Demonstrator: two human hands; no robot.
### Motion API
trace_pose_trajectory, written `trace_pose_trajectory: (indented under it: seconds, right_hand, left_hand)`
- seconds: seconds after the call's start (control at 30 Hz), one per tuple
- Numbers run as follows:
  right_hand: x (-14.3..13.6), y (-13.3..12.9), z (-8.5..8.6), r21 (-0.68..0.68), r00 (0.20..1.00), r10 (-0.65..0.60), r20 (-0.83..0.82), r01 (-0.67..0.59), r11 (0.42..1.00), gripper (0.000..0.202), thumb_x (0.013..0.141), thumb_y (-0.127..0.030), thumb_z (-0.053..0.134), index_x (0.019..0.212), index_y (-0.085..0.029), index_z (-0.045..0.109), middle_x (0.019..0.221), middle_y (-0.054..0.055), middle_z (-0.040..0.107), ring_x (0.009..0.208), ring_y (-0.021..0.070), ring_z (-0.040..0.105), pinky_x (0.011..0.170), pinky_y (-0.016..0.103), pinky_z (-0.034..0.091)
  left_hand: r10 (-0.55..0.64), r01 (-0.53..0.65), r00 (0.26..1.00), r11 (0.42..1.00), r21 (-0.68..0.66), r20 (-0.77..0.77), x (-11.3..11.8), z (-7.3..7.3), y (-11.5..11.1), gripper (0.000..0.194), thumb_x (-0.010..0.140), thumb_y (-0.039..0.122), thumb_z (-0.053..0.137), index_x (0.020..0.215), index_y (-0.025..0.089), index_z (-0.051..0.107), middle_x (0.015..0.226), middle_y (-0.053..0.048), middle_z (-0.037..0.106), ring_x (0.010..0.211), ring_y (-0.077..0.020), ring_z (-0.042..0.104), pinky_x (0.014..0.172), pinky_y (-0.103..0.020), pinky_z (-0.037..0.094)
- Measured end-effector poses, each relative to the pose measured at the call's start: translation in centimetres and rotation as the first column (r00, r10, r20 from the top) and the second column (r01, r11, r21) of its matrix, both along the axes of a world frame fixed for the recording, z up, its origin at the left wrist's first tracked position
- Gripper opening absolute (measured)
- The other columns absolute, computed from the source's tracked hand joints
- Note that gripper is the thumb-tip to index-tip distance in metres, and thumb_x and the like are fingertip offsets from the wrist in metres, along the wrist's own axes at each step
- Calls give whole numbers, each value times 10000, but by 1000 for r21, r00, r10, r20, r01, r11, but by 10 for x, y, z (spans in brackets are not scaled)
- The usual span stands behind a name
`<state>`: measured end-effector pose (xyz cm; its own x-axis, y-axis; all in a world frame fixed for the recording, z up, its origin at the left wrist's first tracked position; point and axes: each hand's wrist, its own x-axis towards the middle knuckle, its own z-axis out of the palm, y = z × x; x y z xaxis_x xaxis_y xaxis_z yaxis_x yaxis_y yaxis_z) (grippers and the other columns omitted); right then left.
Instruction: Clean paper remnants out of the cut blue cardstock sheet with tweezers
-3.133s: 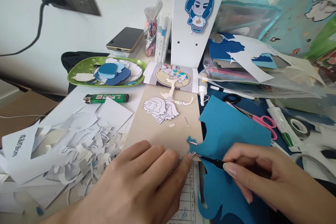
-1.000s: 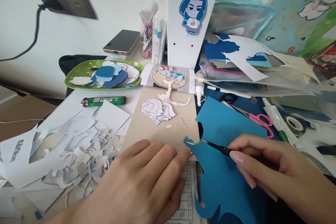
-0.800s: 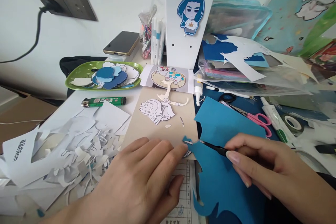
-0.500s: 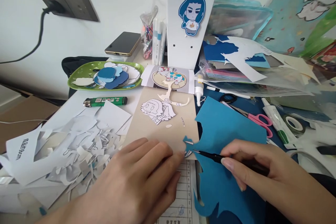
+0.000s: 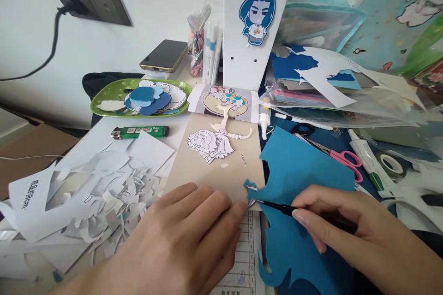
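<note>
My right hand (image 5: 328, 216) pinches a pair of slim black tweezers (image 5: 278, 206), their fine tip pointing left. That tip rests at a narrow strip on the left edge of a cut-out blue paper sheet (image 5: 304, 170), where small white paper pieces show. Curled over the front of the beige board (image 5: 194, 170) is my left hand (image 5: 194, 230), fingers together, its index fingertip pressing the same edge of the blue paper. The fingers hide part of what lies beneath. Farther back on the board lie a line-drawn figure cutout (image 5: 209, 144) and a branch-shaped cream cutout (image 5: 224, 122).
White paper scraps (image 5: 114, 193) heap at the left, near a green lighter (image 5: 140, 132). A green tray (image 5: 104, 94) bears cutouts. Pink-handled scissors (image 5: 346, 159), a glue bottle (image 5: 265, 122), a white tube (image 5: 367, 161) and tape (image 5: 391, 166) lie at the right.
The whole view has shifted slightly to the right. Both hands and the tweezers keep almost the same place at the blue paper's edge.
</note>
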<state>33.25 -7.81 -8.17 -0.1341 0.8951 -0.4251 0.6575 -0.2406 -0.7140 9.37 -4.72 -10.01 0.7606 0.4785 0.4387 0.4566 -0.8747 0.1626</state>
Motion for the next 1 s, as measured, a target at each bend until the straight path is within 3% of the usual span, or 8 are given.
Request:
trace_pose_trajectory:
  seconds: [0.23, 0.43, 0.73, 1.0]
  right_hand:
    - [0, 0, -1, 26, 1000, -11, -6, 11, 1000, 206, 846, -410, 538, 743, -252, 619, 597, -41, 545, 559, 96, 525, 510, 138, 424]
    - [5, 1, 1, 125, 997, -78, -18, 80, 989, 245, 842, -460, 528, 776, -237, 605, 524, -44, 511, 483, 91, 490, 429, 147, 381]
    - [2, 1, 2, 109, 992, -117, -46, 121, 987, 254, 848, -466, 513, 812, -235, 613, 529, -40, 505, 467, 89, 466, 385, 165, 318]
    - [1, 1, 1, 109, 991, -121, -50, 126, 986, 229, 839, -434, 522, 795, -230, 618, 528, -36, 520, 481, 95, 499, 397, 163, 343]
  left_hand:
    - [-11, 12, 998, 1000, 7, -59, 2, 0, -1, 257, 864, 189, 518, 1081, 133, 644, 675, -13, 586, 541, -146, 530, 450, -308, 457]
    - [0, 1, 995, 1000, 14, -100, 5, 3, -1, 246, 860, 203, 532, 1064, 129, 647, 694, -16, 596, 550, -151, 535, 455, -312, 465]
    - [44, -43, 999, 997, -64, 12, 4, 6, 1, 287, 860, 198, 519, 1103, 73, 606, 799, -64, 648, 678, -191, 593, 594, -352, 538]
    - [11, -14, 992, 1000, -27, -125, 5, 6, 2, 312, 860, 176, 505, 1147, 129, 615, 694, -32, 559, 553, -151, 521, 474, -304, 493]
